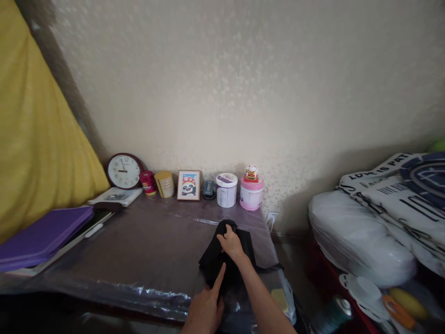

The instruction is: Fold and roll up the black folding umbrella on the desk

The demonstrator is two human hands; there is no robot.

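A bunched black cloth [246, 241] with a thin strap at its right lies near the front right corner of the table. My right hand [231, 243] is on top of it, index finger and thumb against the fabric. Its other fingers are curled into the folds and partly hidden, gripping the cloth. Closer to me, my left hand [205, 306] is at the near side of the cloth. Its index finger is stretched out over the fabric, with the thumb apart. Whether that fingertip presses on the cloth is hard to make out.
Along the wall stand a clock [124, 171], a panda picture [188, 185], a white tub [226, 195] and a pink tub [251, 198] with a cat figurine. Purple folders [45, 236] lie left on the plastic-covered table [149, 250]. Folded bedding [358, 236] is at right.
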